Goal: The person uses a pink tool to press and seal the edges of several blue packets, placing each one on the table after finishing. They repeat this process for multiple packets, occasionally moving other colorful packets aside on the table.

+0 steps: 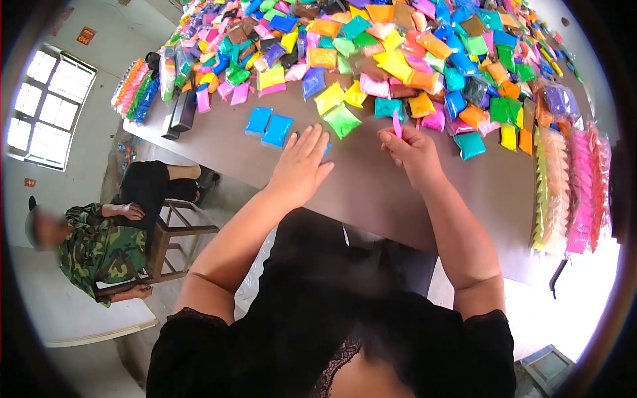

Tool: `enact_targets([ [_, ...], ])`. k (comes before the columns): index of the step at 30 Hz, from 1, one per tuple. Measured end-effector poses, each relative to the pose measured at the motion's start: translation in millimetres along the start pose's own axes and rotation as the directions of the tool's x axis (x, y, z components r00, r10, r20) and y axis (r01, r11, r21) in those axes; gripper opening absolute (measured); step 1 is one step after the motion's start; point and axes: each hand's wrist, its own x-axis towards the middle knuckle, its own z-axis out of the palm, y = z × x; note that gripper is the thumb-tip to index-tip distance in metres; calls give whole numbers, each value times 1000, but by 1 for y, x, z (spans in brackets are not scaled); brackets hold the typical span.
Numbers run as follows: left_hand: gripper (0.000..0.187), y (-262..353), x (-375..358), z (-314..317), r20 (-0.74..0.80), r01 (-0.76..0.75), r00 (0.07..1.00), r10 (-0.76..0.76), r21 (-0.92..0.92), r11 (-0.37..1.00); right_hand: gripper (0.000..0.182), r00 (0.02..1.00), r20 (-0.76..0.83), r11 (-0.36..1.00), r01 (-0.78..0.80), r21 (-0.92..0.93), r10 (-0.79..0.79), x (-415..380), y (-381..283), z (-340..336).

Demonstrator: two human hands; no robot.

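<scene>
My left hand (302,162) lies flat on the brown table with its fingers stretched out. A blue packet shows partly from under its fingertips. Just to its left, two more blue packets (276,131) lie side by side. My right hand (413,151) is closed in a pinch on a small pink pointed piece (397,123), thin and plastic-looking, which sticks up from the fingers. Its lower part is hidden in the grip. Between the hands and a little farther off, a light green packet (342,120) and a yellow packet (329,99) rest on the table.
A large heap of colourful packets (391,66) covers the table's far side. Strips of joined packets (574,189) hang near the right edge, and more strips (138,89) stand far left beside a black box (182,111). A person in camouflage (103,245) sits at left.
</scene>
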Motion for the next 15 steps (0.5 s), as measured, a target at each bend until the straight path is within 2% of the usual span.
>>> enact_targets([
  [1, 64, -4, 1, -1, 56, -58, 997, 53, 104, 993, 20, 1000, -8, 1000, -1, -5, 1, -1, 2, 0],
  [2, 64, -13, 5, -1, 44, -61, 997, 56, 112, 992, 20, 1000, -17, 1000, -1, -12, 1, 1, 2, -1],
  [4, 62, -33, 13, 1, 8, 51, 998, -55, 244, 968, 20, 1000, 0, 1000, 0, 5, 0, 1, 0, -3],
  [5, 62, -42, 14, 4, 8, 53, 998, -56, 241, 969, 20, 1000, 21, 1000, -16, 21, 15, 0, 1, -3],
  [6, 61, -49, 16, 6, -189, 110, 977, -102, 34, 993, 20, 1000, 21, 1000, -20, 17, 20, -1, 0, -3],
  [7, 60, -54, 20, 3, -366, 124, 912, -184, -181, 976, 20, 1000, 1, 1000, -12, -18, 12, -1, -2, -2],
  [9, 59, -69, 27, -11, -573, 19, 689, -444, -598, 801, 19, 1000, -19, 999, -17, -50, 16, -1, -2, -2],
  [10, 59, -85, 28, -16, -566, 27, 691, -449, -601, 799, 19, 1000, -6, 1000, -11, -26, 10, -1, -2, -2],
  [12, 59, -110, 29, -24, -669, 39, 550, -500, -577, 816, 18, 1000, 9, 1000, -2, -3, 2, 0, -1, -2],
  [13, 59, -113, 28, -21, -670, 39, 549, -500, -577, 816, 17, 1000, 3, 1000, -7, -26, 7, 1, -1, -2],
  [14, 61, -116, 28, -18, -536, 166, 756, -376, -398, 902, 16, 1000, -4, 999, -10, -48, 10, 1, -1, -2],
  [15, 64, -117, 26, -16, -325, 229, 905, -277, -179, 957, 16, 1000, -4, 999, -11, -49, 11, 1, 0, -2],
])
